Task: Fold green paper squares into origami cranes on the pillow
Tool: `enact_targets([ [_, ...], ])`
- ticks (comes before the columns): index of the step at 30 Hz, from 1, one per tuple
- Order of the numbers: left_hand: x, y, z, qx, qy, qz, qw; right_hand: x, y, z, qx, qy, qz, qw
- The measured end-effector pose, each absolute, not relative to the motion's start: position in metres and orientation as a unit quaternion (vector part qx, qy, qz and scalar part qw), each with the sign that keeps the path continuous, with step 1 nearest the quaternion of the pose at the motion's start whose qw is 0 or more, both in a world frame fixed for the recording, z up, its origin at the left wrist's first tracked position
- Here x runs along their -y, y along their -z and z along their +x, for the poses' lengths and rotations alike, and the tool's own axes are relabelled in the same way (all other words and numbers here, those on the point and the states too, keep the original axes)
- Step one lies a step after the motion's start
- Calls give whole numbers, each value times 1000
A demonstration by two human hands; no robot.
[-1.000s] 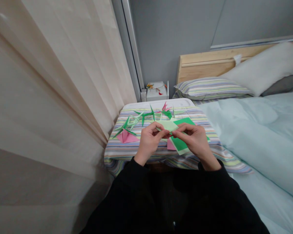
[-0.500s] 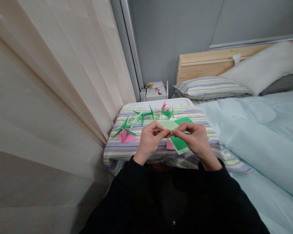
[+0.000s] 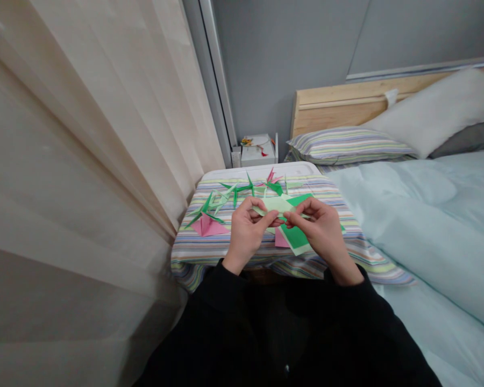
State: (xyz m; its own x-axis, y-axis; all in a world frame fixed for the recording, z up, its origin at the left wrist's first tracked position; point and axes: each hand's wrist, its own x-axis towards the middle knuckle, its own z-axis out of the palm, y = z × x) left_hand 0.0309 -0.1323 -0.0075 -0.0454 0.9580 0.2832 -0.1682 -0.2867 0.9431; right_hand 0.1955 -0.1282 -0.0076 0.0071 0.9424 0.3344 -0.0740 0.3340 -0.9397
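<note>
Between my two hands is a folded sheet of light green origami paper, held above the table. My left hand pinches its left side, thumb and fingers closed. On the right, my right hand grips the near edge between thumb and fingertips, close to the left thumb. Beneath the hands lie green square sheets with a pale border and a pink sheet. The fingers partly cover the held paper, so its exact folds cannot be made out.
Several folded paper cranes, among them a dark green one, a pale green one and a pink one, stand on the striped cloth. A pink folded piece lies left. A curtain hangs left; a bed adjoins right.
Both hands have shifted slightly, staying close together at the near edge. The light green paper between them is tilted a little differently and looks narrower.
</note>
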Motion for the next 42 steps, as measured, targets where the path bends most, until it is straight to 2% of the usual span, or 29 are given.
enact_targets([
  [13, 130, 10, 24, -384, -599, 543, 446, 130, 11, 198, 539, -478, -354, 597],
  [19, 134, 7, 25, -394, -606, 551, 417, 130, 10, 199, 533, -456, -372, 608],
  [29, 138, 4, 30, -384, -626, 525, 430, 134, 7, 200, 549, -435, -370, 610],
  [33, 141, 4, 35, -394, -646, 520, 396, 132, 7, 197, 521, -449, -366, 626],
  [38, 142, 4, 44, -406, -681, 509, 337, 134, 11, 179, 404, -510, -349, 675],
  [42, 145, 7, 47, -421, -689, 508, 300, 140, 16, 161, 389, -572, -320, 648],
])
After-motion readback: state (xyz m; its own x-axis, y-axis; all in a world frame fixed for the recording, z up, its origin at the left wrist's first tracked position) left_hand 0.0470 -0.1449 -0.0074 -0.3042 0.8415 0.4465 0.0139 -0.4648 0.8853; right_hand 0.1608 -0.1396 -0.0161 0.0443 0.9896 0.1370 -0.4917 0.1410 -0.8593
